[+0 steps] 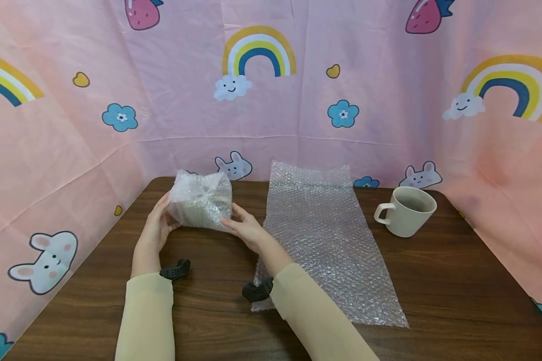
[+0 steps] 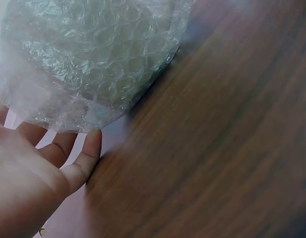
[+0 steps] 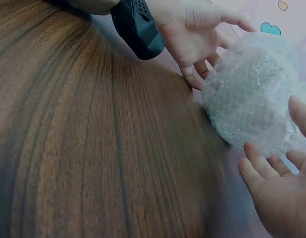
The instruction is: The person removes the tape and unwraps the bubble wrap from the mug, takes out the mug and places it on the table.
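A bubble-wrapped bundle (image 1: 201, 203) is at the back left of the table, and something pale shows through its wrapping. My left hand (image 1: 157, 219) holds its left end, the fingers against the plastic in the left wrist view. On the opposite end my right hand (image 1: 245, 228) grips it, thumb toward the front. The right wrist view shows the bundle (image 3: 254, 94) between both hands, its lower edge close to the tabletop. To the right of it lies a flat sheet of bubble wrap (image 1: 320, 240), with my right forearm passing over its left edge.
A pale mug (image 1: 406, 213) stands at the right beyond the sheet, its handle toward the left. The dark wooden table (image 1: 451, 291) backs onto a patterned pink cloth (image 1: 176, 90), which also rises at both sides. Each wrist carries a black device (image 1: 176, 269).
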A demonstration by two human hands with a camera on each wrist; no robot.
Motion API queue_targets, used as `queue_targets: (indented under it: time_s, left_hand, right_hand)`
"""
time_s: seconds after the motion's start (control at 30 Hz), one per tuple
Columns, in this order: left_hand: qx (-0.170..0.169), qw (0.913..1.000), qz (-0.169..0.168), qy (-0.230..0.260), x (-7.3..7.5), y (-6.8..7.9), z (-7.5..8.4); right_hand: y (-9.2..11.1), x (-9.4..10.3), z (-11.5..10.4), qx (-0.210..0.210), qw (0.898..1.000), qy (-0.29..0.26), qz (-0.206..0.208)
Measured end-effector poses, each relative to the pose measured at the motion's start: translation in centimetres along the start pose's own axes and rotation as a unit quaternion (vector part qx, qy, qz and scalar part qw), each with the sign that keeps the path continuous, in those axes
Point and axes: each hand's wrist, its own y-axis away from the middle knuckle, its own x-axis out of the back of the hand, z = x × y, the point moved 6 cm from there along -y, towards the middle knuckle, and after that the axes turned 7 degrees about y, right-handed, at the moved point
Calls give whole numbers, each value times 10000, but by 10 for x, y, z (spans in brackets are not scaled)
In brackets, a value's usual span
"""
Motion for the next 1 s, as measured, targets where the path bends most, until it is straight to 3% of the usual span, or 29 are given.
queue_targets:
  time_s: [0.37,1.0]
  left_hand:
    - [70,10000,10,42,1,0,-2]
    - [-217,9994,-230,121,-12,3,14]
  right_hand:
    - [2,0,-1,20,10000,45,86]
    - [5,7,-18,330,9991,151,208]
